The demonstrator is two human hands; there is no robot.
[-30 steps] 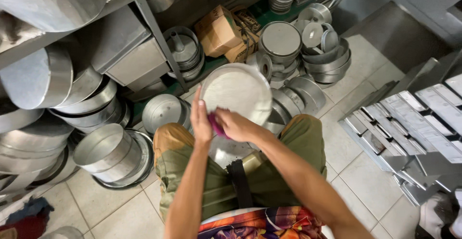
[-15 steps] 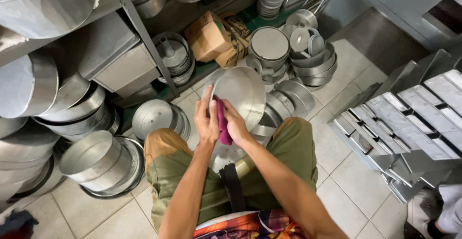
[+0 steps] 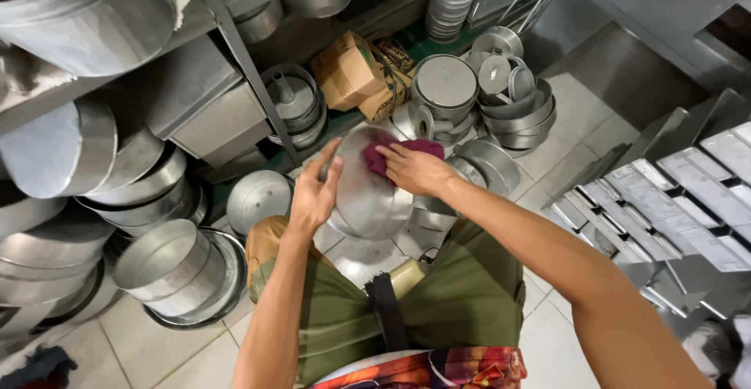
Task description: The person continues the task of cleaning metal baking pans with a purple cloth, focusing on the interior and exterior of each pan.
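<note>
head view, pan: round aluminium pan [image 3: 368,189] is up over my knees, tilted, inner face toward me. A second ago its flat pale side faced the camera; now it's turned so I see the dished inside.
head view, left grip: left hand [image 3: 314,193] clenched on the pan's left rim, thumb up along the edge, fingers behind. It sat at the lower edge before, now it's on the side.
head view, right grip: right hand [image 3: 415,170] pressing a maroon cloth [image 3: 391,154] onto the pan's upper right inside. Half a second ago the cloth was nearer the pan's middle, so the wipe has moved out to the rim.
head view, reading: pan rotated in my hold and cloth tracking the edge, so my guess is I'm wiping around the inside face, part covered.
head view, around: stacked metal pans [image 3: 168,268] on the tiled floor at left, shelf rack [image 3: 235,52] behind, cardboard box [image 3: 348,68] under it, grey moulds [image 3: 673,209] at right.
</note>
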